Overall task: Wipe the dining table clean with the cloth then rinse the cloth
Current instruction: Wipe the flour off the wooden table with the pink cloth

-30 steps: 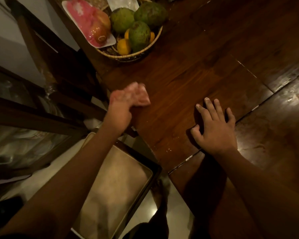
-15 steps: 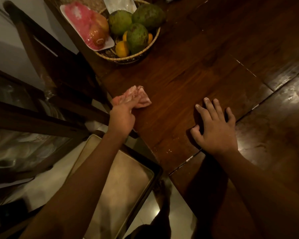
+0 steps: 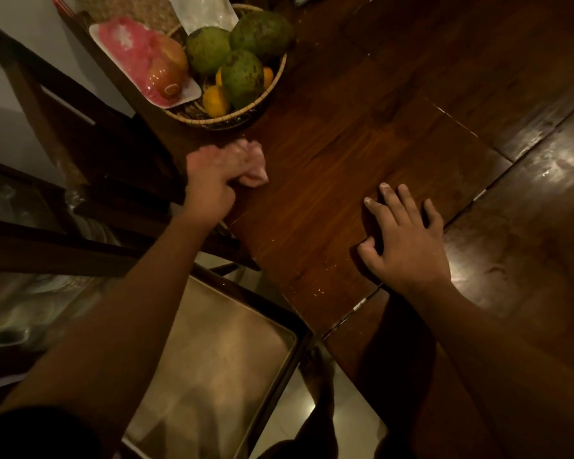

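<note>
At centre left, the left hand (image 3: 212,180) grips a bunched pink cloth (image 3: 253,164) to wipe the tabletop (image 3: 345,160) edge; the right hand (image 3: 405,240) rests flat and open, bracing.

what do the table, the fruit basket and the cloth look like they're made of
Table: dark wood with a glossy finish; grain lines and glare show. Basket: woven plant fibre, perhaps rattan; coiled pale rim. Cloth: soft pink fabric, crumpled in the left hand; exact fibre unclear.

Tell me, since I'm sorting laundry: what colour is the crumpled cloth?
Pale pink, the crumpled cloth in the left hand; head view.
</note>
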